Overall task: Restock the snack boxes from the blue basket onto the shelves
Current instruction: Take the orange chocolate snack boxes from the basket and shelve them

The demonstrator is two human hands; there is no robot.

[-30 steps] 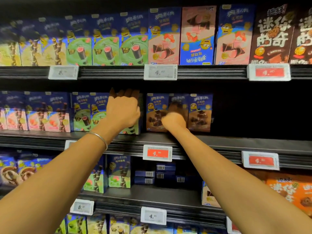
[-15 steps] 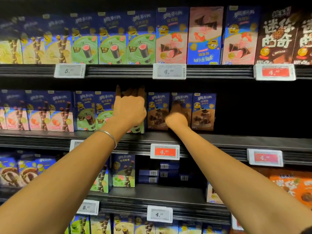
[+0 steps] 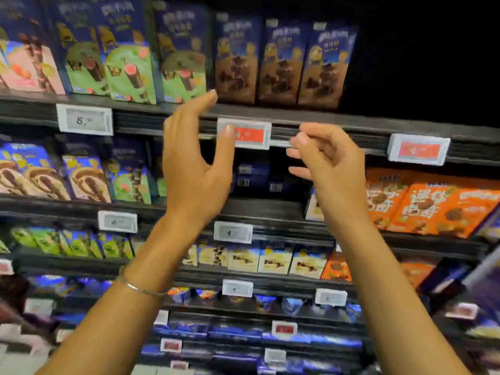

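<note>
Before the shelving, at mid-height, both hands are being held up empty, clear of the stock. The left hand (image 3: 193, 169) is being kept open, fingers spread and curved, thumb set apart, its fingertips lying in line with the red price tag (image 3: 244, 133) on the shelf edge (image 3: 324, 123) — whether that tag is being touched cannot be told. A thin bracelet (image 3: 138, 288) is being worn on the left wrist. The right hand (image 3: 328, 163) is being held just to the right, fingers loosely curled and slightly parted, nothing being gripped in it. Above the hands, on the shelf, three brown snack boxes (image 3: 280, 63) are being displayed upright, side by side, with green snack boxes (image 3: 130, 63) to their left and a dark gap to their right. One level lower, orange boxes (image 3: 430, 209) are being shown at the right, and dark blue boxes (image 3: 251, 174) are lying flat far back behind the hands. Lower shelves are blurred — only cream-coloured boxes (image 3: 273, 259) are being made out.
</note>
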